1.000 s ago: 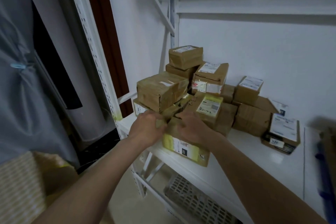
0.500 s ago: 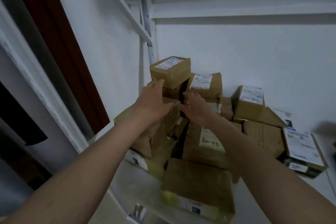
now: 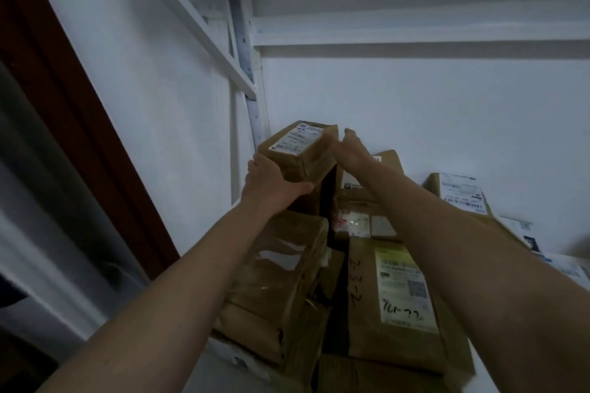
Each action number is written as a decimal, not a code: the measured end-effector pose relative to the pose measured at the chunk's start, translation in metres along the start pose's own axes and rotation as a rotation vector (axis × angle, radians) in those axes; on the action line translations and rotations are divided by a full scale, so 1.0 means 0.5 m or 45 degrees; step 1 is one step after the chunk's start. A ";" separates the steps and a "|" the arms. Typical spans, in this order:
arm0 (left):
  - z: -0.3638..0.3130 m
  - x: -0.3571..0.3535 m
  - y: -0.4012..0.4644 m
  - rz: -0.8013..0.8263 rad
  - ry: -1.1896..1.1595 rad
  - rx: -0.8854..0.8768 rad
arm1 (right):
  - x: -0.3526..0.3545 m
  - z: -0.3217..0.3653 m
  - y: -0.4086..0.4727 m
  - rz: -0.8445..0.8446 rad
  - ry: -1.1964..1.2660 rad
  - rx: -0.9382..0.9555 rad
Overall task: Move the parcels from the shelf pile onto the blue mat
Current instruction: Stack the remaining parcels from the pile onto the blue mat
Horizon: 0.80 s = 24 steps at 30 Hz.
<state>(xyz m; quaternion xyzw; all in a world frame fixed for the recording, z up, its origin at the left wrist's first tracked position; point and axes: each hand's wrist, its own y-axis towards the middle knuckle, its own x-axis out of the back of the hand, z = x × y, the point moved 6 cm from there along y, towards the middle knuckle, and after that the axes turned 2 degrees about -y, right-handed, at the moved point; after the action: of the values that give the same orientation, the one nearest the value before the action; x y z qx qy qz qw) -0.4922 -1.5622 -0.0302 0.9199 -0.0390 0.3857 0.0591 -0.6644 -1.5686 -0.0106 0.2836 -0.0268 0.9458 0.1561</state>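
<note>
My left hand (image 3: 271,182) and right hand (image 3: 349,150) clasp the topmost brown cardboard parcel (image 3: 303,150) between them, its length running away from me.

Both hands left the low box at the shelf's front edge and climbed the pile toward the back corner. The left hand (image 3: 271,183), which half a second earlier lay on a mid-height parcel, took hold of the top parcel (image 3: 301,150) at its near left corner, thumb curled along the near face. The right hand (image 3: 349,150) rose from the pile's middle to that parcel's right side, fingers hidden behind it. The view closed in and tilted upward, so the front edge dropped from sight.
</note>
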 end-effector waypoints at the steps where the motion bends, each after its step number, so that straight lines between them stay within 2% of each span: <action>1: 0.002 -0.007 0.010 0.019 -0.037 0.005 | -0.003 -0.002 0.014 -0.010 0.082 -0.042; 5: 0.013 -0.027 0.035 0.075 -0.154 -0.007 | -0.026 -0.011 0.055 -0.002 0.262 -0.122; 14: 0.027 -0.016 0.056 0.103 -0.348 -0.044 | -0.023 -0.027 0.066 -0.162 0.178 -0.151; 17: 0.004 0.004 0.053 0.072 -0.382 -0.120 | 0.007 -0.014 0.037 -0.274 0.154 -0.140; 24: -0.079 -0.015 0.009 0.201 -0.398 -0.230 | 0.104 -0.017 -0.097 -0.475 0.199 -0.075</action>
<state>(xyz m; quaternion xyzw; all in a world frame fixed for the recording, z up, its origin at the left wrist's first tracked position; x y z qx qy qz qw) -0.5259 -1.5610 -0.0077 0.9537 -0.1542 0.2364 0.1041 -0.6949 -1.5067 0.0090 0.2047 0.0106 0.9184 0.3383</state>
